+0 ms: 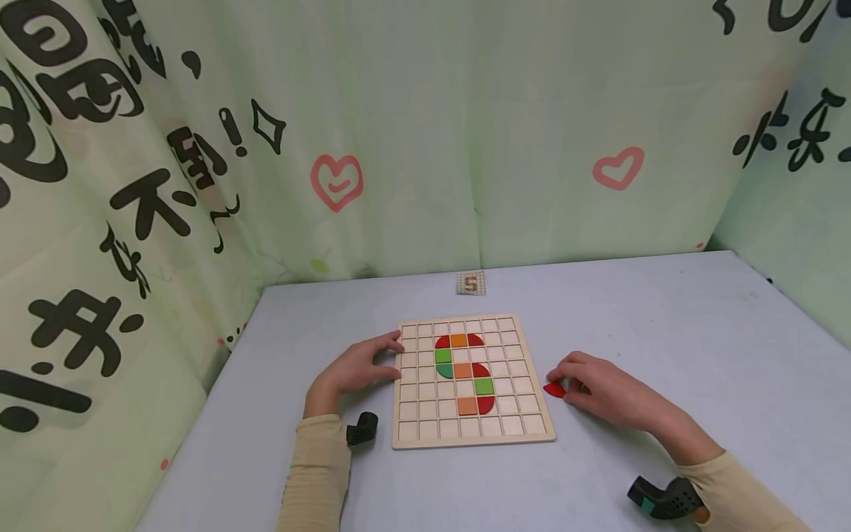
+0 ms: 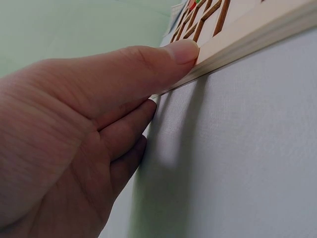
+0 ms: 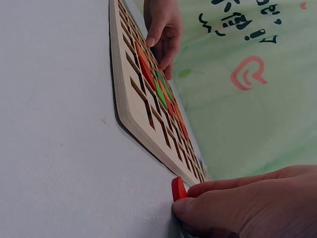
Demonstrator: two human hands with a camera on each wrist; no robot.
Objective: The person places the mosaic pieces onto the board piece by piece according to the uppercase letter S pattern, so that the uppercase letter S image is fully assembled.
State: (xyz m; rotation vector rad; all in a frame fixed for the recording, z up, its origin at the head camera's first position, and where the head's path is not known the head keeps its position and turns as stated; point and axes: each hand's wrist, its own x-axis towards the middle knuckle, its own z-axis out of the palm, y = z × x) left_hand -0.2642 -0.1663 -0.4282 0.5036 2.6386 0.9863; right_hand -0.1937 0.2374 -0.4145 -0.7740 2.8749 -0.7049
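A wooden grid board (image 1: pixel 410 431) lies on the table, with red, orange and green tiles set in several of its squares in an S-like shape. My left hand (image 1: pixel 359 369) rests at the board's left edge, thumb and fingertips touching the frame; in the left wrist view the thumb (image 2: pixel 143 62) presses against the wooden rim. Just off the board's right edge, my right hand (image 1: pixel 601 388) pinches a red quarter-round tile (image 1: pixel 555 389) between thumb and fingers. The right wrist view shows the red tile (image 3: pixel 179 189) sticking out past the fingertips, close to the board's edge.
A small card (image 1: pixel 470 283) with a grid and an S-shaped pattern lies at the table's back edge, behind the board. Pale green curtains (image 1: pixel 412 148) with black writing and pink hearts hang behind and beside the white table (image 1: pixel 698 332). A black device is worn on each wrist.
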